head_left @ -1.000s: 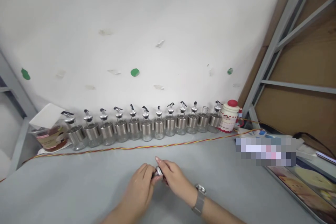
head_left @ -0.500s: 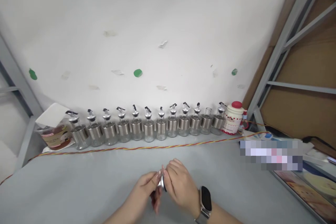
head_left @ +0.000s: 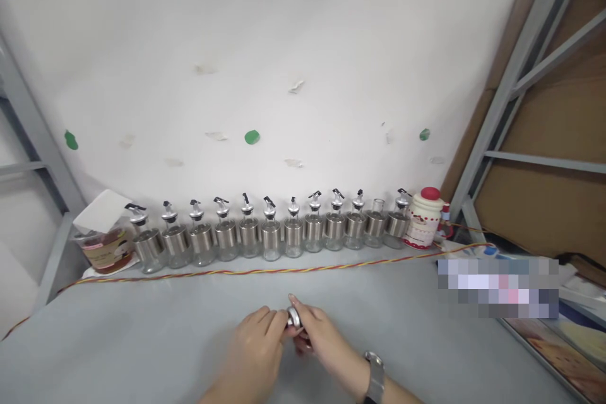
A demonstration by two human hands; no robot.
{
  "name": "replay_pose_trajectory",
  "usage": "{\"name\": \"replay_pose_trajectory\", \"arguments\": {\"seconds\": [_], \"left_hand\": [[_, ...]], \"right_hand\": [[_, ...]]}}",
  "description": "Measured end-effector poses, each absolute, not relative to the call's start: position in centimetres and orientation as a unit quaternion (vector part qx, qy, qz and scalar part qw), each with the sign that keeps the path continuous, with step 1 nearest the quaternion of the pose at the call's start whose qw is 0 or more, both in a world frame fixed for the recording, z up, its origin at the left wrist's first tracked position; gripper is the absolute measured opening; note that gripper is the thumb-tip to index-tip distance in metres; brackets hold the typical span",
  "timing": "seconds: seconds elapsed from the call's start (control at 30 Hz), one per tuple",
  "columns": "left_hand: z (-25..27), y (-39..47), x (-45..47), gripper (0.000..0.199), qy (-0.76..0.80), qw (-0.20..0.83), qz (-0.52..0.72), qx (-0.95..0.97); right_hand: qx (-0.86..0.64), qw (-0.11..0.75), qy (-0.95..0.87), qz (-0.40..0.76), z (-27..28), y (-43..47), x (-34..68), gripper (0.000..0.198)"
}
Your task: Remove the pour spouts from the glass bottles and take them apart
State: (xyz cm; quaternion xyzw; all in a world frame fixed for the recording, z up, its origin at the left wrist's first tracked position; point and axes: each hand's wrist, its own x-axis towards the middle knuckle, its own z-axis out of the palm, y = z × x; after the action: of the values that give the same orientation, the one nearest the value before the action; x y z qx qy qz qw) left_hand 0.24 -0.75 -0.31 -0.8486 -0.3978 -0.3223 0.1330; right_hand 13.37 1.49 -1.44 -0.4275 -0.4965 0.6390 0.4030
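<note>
Left hand (head_left: 258, 339) and right hand (head_left: 323, 333): both closed, gripping the spout (head_left: 294, 317) between them over the worktop (head_left: 156, 341), well forward of its back edge. Bottles (head_left: 271, 235) line that edge, second from right open-necked. Cord (head_left: 284, 271) runs in front; jar (head_left: 420, 228) stands at the row's right end.

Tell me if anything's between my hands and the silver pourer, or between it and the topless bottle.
Nothing: your left hand and right hand both touch the silver pourer. Toward the topless bottle, only the red-and-yellow cord visibly crosses, in front of it.
</note>
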Motion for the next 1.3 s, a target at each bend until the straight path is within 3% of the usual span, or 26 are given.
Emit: {"name": "replay_pose_trajectory", "arguments": {"seconds": [0.3,0.43,0.57,0.67,0.73,0.8,0.93,1.0,1.1,1.3], "left_hand": [[-0.4,-0.8,0.6,0.030,-0.517,-0.263,-0.325,-0.746],[-0.2,-0.3,0.8,0.037,-0.500,-0.427,-0.365,-0.659],[-0.5,0.7,0.7,0.047,-0.452,-0.591,-0.341,-0.574],[-0.8,1.0,0.8,0.051,-0.422,-0.658,-0.313,-0.540],[-1.0,0.8,0.9,0.050,-0.439,-0.636,-0.321,-0.548],[-1.1,0.4,0.8,0.044,-0.479,-0.531,-0.346,-0.606],[-1.2,-0.3,0.1,0.026,-0.465,-0.119,-0.349,-0.805],[-1.2,-0.4,-0.4,0.021,-0.425,0.018,-0.324,-0.845],[-1.0,-0.5,-0.5,0.018,-0.408,0.090,-0.314,-0.853],[-1.0,-0.5,-0.2,0.017,-0.409,0.106,-0.308,-0.852]], "right_hand": [[-0.473,0.403,-0.603,0.501,-2.0,1.2,13.7,0.049],[-0.488,0.381,-0.655,0.433,-1.1,0.3,13.9,0.045],[-0.479,0.369,-0.741,0.293,-0.7,-0.3,14.3,0.038],[-0.446,0.357,-0.791,0.217,-0.3,-0.3,14.7,0.034],[-0.438,0.364,-0.790,0.227,-0.1,-0.1,14.9,0.034],[-0.450,0.381,-0.749,0.300,-0.2,0.3,14.8,0.037],[-0.454,0.328,-0.614,0.555,-1.3,1.3,14.3,0.054],[-0.432,0.302,-0.557,0.642,-1.8,1.7,14.0,0.058],[-0.411,0.325,-0.514,0.679,-2.0,1.9,13.9,0.058],[-0.425,0.360,-0.518,0.650,-2.0,1.9,13.9,0.056]]}}
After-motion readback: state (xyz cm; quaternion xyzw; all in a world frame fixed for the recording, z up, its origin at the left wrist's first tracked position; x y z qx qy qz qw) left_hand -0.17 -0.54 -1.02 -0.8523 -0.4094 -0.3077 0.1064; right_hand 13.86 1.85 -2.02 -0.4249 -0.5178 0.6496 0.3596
